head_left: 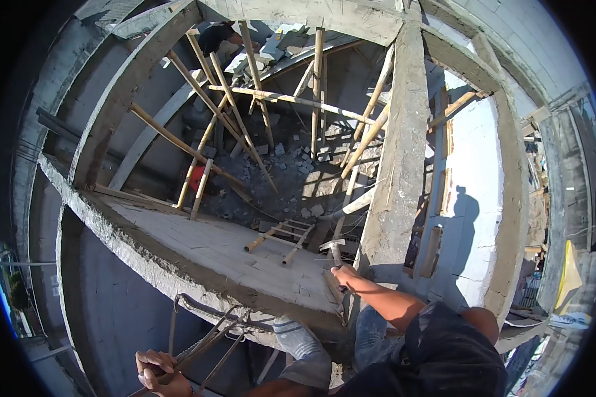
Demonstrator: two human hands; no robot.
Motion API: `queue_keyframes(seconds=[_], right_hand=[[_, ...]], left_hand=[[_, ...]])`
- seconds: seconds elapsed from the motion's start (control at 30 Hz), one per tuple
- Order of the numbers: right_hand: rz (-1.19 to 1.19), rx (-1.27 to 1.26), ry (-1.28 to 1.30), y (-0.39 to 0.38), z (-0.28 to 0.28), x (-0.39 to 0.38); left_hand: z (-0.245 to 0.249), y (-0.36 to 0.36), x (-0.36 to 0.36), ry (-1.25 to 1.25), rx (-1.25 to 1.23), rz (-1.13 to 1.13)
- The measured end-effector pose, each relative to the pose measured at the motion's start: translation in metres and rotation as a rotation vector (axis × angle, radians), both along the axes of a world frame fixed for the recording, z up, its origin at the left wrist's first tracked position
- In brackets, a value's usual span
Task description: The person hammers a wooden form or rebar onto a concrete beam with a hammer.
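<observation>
My right hand (346, 278) is closed around the handle of a hammer (333, 245), its head pointing away from me near the corner where two concrete beams meet. At the lower left, my left hand (157, 372) has its fingers curled around steel rebar (205, 343) that sticks out by the beam; exactly how many rods it grips is hard to make out. The near concrete beam (179, 274) runs from the left to below me, and my knees rest over it.
Below lies a rubble-strewn floor (265, 172) with bamboo props (318, 92) and a small wooden ladder (281, 239). A wide concrete beam (404, 132) stretches away ahead. Right of it stands a sunlit block wall (477, 152) bearing my shadow. Another person (218, 40) is far back.
</observation>
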State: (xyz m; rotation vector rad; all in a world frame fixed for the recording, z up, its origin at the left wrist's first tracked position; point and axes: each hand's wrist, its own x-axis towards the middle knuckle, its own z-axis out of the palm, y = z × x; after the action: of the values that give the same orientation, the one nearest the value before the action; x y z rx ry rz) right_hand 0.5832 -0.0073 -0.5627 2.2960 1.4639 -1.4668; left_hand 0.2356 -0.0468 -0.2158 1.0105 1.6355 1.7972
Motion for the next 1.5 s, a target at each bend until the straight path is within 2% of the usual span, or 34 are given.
queue_keyframes(seconds=[0.03, 0.1, 0.17, 0.2, 0.23, 0.27, 0.3, 0.33, 0.43, 0.57, 0.63, 0.67, 0.77, 0.8, 0.87, 0.9, 0.97, 1.03, 1.17, 1.23, 1.3, 1.33, 1.4, 1.47, 1.5], right_hand=[[-0.015, -0.070, -0.047, 0.011, 0.011, -0.008], [-0.142, -0.238, 0.358, 0.040, 0.060, -0.009], [0.170, 0.014, 0.277, 0.064, 0.126, -0.011], [0.355, 0.321, 0.253, 0.067, 0.146, -0.004], [0.383, 0.358, 0.281, 0.072, 0.175, 0.002], [0.404, 0.585, 0.312, 0.070, 0.182, 0.013], [0.479, 0.704, 0.316, 0.073, 0.170, 0.029], [0.501, 0.545, 0.424, 0.082, 0.222, 0.029], [0.404, 0.650, 0.495, 0.085, 0.231, 0.042], [0.341, 0.707, 0.563, 0.070, 0.228, 0.034], [0.350, 0.592, 0.557, 0.062, 0.226, 0.030], [0.350, 0.616, 0.574, 0.060, 0.217, 0.032], [0.304, 0.507, 0.676, 0.060, 0.201, 0.034], [0.319, 0.471, 0.689, 0.061, 0.228, 0.025], [0.263, 0.445, 0.882, 0.062, 0.246, 0.009], [0.240, 0.448, 0.988, 0.062, 0.253, 0.000], [0.215, 0.400, 1.126, 0.063, 0.286, -0.024], [0.366, 0.400, 1.251, 0.071, 0.309, -0.040], [0.477, 0.372, 1.410, 0.076, 0.351, -0.065], [0.419, 0.400, 1.463, 0.070, 0.361, -0.066], [0.522, 0.463, 1.298, 0.073, 0.356, -0.055], [0.556, 0.485, 1.243, 0.074, 0.355, -0.051], [0.154, 0.176, 1.280, 0.072, 0.362, -0.044], [0.110, 0.197, 1.258, 0.076, 0.351, -0.038], [0.064, 0.215, 1.230, 0.079, 0.344, -0.035]], left_hand=[[-0.006, -0.001, -0.007, -0.035, 0.010, -0.020], [-0.006, -0.004, -0.008, -0.061, 0.018, -0.015], [-0.003, -0.003, -0.007, -0.062, -0.004, -0.010], [-0.005, -0.004, -0.010, -0.060, 0.008, -0.011], [-0.004, -0.005, -0.009, -0.063, -0.011, 0.028], [-0.007, -0.009, -0.013, -0.044, -0.029, 0.055], [-0.004, -0.011, -0.011, 0.006, -0.087, 0.124], [-0.001, -0.016, -0.011, 0.073, -0.121, 0.145], [0.010, -0.032, -0.006, 0.199, -0.138, 0.171], [0.009, -0.054, -0.022, 0.343, 0.188, 0.407], [0.036, -0.062, -0.026, 0.208, 0.304, 0.535], [0.055, -0.068, -0.024, 0.137, 0.269, 0.630], [0.123, -0.094, -0.011, 0.136, 0.269, 0.527], [0.149, -0.101, -0.002, 0.153, 0.235, 0.489], [0.186, -0.116, 0.006, 0.212, 0.227, 0.323], [0.196, -0.112, 0.011, 0.214, 0.219, 0.328], [0.207, -0.087, 0.023, 0.118, 0.252, -0.094], [0.196, -0.045, 0.042, 0.066, 0.191, -0.322], [0.143, 0.039, 0.099, -0.155, -0.061, -0.530], [0.127, 0.068, 0.126, -0.204, -0.102, -0.531], [0.132, 0.092, 0.150, -0.369, -0.136, -0.412], [0.127, 0.096, 0.157, -0.429, -0.060, -0.387], [0.114, 0.098, 0.163, -0.414, -0.068, -0.403], [0.094, 0.104, 0.166, -0.444, 0.000, -0.454], [0.081, 0.106, 0.170, -0.270, -0.061, -0.333]])
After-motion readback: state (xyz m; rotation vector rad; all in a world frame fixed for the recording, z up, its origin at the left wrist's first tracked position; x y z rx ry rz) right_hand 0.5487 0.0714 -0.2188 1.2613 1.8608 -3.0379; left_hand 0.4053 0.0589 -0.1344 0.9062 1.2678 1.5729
